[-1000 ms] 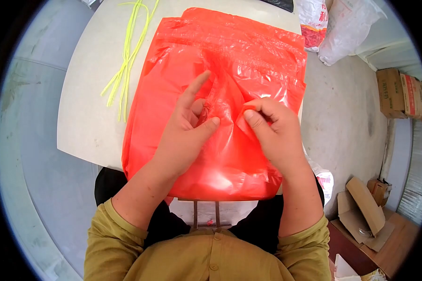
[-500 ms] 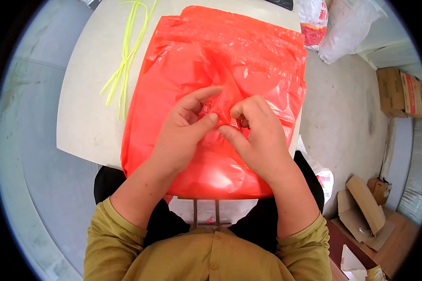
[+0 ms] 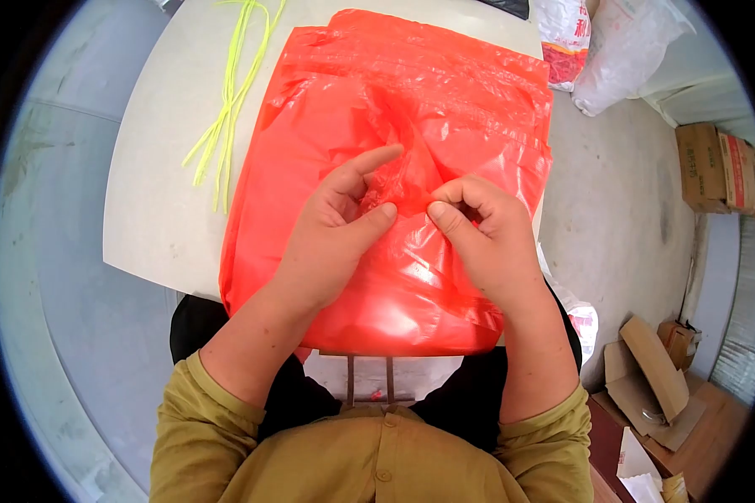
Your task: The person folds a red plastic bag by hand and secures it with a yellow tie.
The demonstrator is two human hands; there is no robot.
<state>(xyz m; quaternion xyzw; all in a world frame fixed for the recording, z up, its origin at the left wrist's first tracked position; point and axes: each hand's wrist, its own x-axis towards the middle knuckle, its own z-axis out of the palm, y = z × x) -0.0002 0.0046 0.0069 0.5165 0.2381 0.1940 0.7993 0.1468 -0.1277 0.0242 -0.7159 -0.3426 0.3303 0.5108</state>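
Red plastic bags lie flat in a stack, with the top film pulled up into a crumpled fold at the middle. My left hand is on the left of this fold. Its index finger sticks out forward, while the thumb and the curled other fingers close on the film. On the right side, my right hand pinches an edge of the same film between thumb and index finger. The two hands are a short way apart, with film stretched between them.
The bags rest on a pale table. Yellow-green strings lie at its far left. Beyond the right edge are a printed white sack, a translucent bag, stacked cardboard boxes and an opened carton.
My right hand has moved slightly right, away from the left hand, drawing the pinched film with it. The left hand has barely shifted.
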